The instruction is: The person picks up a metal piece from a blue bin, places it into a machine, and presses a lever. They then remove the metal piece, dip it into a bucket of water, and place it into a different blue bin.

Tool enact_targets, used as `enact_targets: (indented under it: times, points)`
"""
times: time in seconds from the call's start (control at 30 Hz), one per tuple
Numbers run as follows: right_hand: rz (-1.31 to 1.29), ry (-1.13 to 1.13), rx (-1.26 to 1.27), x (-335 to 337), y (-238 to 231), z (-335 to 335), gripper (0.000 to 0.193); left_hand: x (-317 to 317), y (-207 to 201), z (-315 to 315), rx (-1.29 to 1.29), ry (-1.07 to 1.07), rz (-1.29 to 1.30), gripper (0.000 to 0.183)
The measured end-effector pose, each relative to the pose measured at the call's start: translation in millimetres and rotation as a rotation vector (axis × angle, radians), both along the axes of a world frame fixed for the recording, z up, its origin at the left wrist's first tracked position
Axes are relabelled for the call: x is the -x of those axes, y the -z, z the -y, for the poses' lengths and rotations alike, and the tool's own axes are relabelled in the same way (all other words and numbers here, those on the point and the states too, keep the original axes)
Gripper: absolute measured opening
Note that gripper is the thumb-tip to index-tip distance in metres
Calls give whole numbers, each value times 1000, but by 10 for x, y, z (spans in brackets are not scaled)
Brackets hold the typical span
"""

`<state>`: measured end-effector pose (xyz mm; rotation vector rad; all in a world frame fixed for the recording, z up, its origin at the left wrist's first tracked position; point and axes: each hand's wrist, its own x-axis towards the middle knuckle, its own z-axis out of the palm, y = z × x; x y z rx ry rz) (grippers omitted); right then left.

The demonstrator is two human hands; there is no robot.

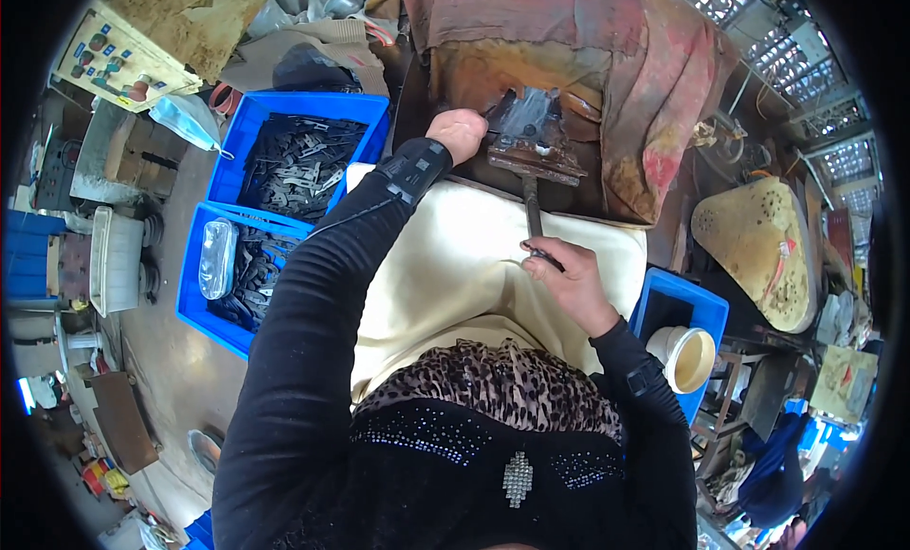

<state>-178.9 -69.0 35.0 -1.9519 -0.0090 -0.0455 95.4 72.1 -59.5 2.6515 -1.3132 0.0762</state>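
In front of me stands a rusty metal fixture (536,156) with a wide block at its near side, beneath a stained reddish-brown cloth. Water or a wet, shiny film seems to cover the grey plate (533,114) on top. My left hand (457,136) is closed at the fixture's left side, fingertips beside dark metal; what they pinch is hidden. A metal handle (533,207) runs from the block toward me. Around its near end my right hand (572,277) is closed, thumb and fingers wrapped on it.
To my left, two blue crates (248,104) hold many flat dark metal pieces (301,166); a clear plastic packet (218,256) lies on the nearer one. A cream cloth (441,256) covers my lap. At right are a blue bin (706,308) and a white tub (684,356).
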Motion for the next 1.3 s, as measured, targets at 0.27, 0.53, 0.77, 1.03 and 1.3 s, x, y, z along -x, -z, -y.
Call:
enact_targets:
  times: [0.27, 0.53, 0.77, 1.03, 1.3]
  points:
    - [-54, -73, -41, 42, 20, 9, 20, -99, 356, 101, -158, 14, -93, 20]
    - [-394, 229, -625, -395, 19, 546, 24, 238, -213, -81, 155, -165, -33, 16]
    - [-195, 458, -1121, -1091, 26, 337, 23, 1034, -902, 108, 361, -107, 9, 12]
    - [-45, 438, -1020, -1073, 180, 205, 20, 1128, -593, 15, 510, 67, -94, 24]
    - [-230, 253, -720, -723, 136, 464, 19, 482, -594, -234, 962, -385, -1153, 49]
